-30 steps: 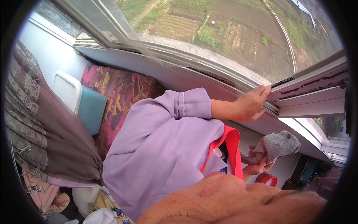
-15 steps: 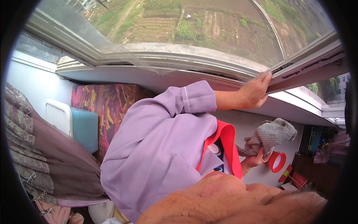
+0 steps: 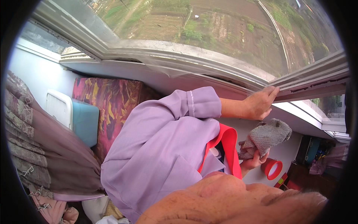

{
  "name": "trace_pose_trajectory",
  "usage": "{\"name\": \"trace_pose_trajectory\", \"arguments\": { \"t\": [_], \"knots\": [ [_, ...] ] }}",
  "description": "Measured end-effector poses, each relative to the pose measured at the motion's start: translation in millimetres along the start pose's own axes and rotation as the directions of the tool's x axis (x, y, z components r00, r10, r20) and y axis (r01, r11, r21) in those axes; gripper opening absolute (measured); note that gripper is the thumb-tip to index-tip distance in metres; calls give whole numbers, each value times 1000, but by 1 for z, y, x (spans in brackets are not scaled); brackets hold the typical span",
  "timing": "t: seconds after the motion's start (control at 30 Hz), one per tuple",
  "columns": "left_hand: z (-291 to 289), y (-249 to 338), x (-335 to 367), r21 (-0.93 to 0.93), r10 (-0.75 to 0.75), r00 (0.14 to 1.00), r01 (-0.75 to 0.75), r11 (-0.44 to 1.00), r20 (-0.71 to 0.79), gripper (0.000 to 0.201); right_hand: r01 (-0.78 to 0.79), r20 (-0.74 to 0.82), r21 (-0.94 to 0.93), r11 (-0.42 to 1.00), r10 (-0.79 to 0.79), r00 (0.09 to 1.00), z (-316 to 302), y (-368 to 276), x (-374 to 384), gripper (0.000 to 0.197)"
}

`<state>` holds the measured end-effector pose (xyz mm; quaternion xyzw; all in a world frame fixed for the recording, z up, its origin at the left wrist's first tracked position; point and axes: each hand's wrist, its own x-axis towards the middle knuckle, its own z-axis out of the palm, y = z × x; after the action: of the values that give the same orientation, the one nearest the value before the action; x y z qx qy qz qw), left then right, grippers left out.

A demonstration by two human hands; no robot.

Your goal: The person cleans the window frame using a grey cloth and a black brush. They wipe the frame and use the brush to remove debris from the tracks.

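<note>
My left hand [image 3: 260,103], at the end of a lavender sleeve, has its fingers hooked over the corner edge of the white window frame [image 3: 298,86]. Lower down, my right hand [image 3: 255,161] grips a grey textured cloth [image 3: 267,136], bunched up and rising above the fingers. Part of that hand is hidden behind the cloth. Just to its right is a red round container [image 3: 273,169] with a pale inside. A red band [image 3: 229,147] hangs at my collar.
A large window pane [image 3: 223,28] spans the far side, with fields below. At left are a teal box with a white lid [image 3: 84,119], a patterned colourful block [image 3: 112,100] and a brown curtain [image 3: 61,156]. Dark shelving with assorted items [image 3: 317,149] stands at right.
The view has shifted a little. My left hand still holds the frame. The cloth in my right hand sits lower and flops less to the side, closer to the left wrist.
</note>
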<state>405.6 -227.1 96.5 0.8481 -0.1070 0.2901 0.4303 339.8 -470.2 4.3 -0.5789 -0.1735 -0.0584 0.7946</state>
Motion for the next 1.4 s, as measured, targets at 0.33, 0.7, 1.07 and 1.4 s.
{"name": "trace_pose_trajectory", "arguments": {
  "t": [0.33,0.7,1.07,1.4],
  "knots": [
    [-61,-24,-85,-675,-272,826,561,479,494,43,-119,420,10,993,104,902,23,44,22,49],
    [-146,0,-142,-671,-534,840,342,658,-96,44,114,842,-224,968,133,523,169,18,67,60],
    [-217,-5,-183,-721,-495,834,185,668,-245,32,-336,768,-169,927,337,544,227,18,17,69],
    [-300,-30,-249,-715,-431,885,186,674,-176,40,-238,756,-318,918,397,521,294,20,-28,45]
  ]
}}
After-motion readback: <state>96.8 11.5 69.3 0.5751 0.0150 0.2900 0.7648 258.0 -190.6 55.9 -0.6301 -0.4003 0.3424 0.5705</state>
